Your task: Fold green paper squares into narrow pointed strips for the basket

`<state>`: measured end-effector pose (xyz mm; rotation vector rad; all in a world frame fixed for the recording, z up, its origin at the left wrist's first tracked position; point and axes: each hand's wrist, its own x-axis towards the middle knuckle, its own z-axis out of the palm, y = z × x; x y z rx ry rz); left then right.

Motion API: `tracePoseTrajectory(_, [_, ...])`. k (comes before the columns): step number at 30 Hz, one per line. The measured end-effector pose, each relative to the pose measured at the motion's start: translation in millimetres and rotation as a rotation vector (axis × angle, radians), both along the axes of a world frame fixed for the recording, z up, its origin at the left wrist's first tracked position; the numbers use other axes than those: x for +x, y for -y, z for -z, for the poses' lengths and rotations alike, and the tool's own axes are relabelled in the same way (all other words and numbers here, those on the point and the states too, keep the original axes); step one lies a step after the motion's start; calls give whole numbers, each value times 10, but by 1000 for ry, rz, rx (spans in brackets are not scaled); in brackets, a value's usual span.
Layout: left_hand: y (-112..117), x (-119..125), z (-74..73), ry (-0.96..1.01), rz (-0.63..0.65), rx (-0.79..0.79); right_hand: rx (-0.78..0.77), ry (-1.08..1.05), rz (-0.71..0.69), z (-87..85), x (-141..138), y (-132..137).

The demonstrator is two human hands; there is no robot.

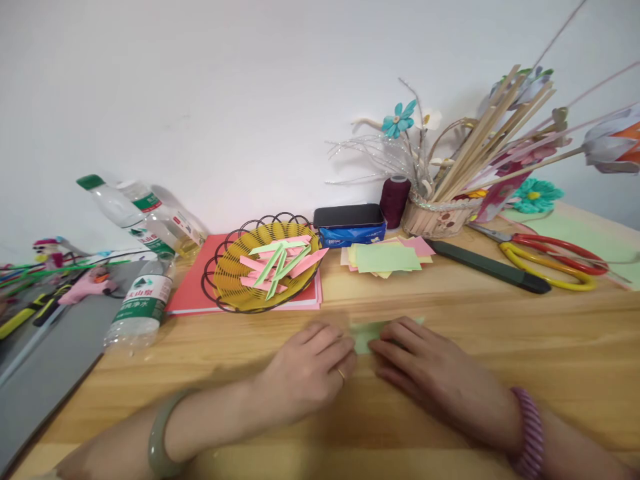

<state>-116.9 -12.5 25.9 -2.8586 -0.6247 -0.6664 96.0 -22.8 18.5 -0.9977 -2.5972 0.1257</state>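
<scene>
A piece of light green paper (367,338) lies on the wooden table between my two hands. My left hand (313,367) is closed at the paper's left end, its fingers curled and pressed together. My right hand (425,367) has its bent fingers over the right part of the paper, and a corner shows past them. The fingers cover both ends, so the paper's full shape is hidden. Beyond my hands, a stack of pink, yellow and green paper sheets (387,259) lies flat. A yellow wicker basket (233,270) holds several folded pink and green paper strips (277,263).
Plastic bottles (143,300) and a pink glue gun (90,285) are on the left. Red-and-yellow-handled scissors (555,257) and a dark green utility knife (493,267) lie right. Along the wall stand a purple thread spool (395,200) and a basket of sticks and flowers (435,217).
</scene>
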Motion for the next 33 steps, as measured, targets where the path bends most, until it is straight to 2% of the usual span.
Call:
tracePoseTrajectory(4, [-47, -11, -1, -20, 3, -32, -107, -58, -33, -48, 86, -76])
tracePoseTrajectory(9, [-45, -36, 68, -165, 94, 34, -107, -56, -68, -67, 138, -104])
tracePoseTrajectory(15, [-47, -23, 30, -278, 99, 156, 95, 37, -63, -47, 109, -75])
tracePoseTrajectory(20, [-42, -9, 51, -248, 67, 167, 194, 76, -101, -9, 99, -56])
tracePoseTrajectory(29, [-50, -14, 125, -184, 50, 101, 15, -37, -47, -26, 98, -69])
tracePoseTrajectory(33, [-58, -22, 141, -141, 53, 146, -5, -65, -41, -30, 81, -63])
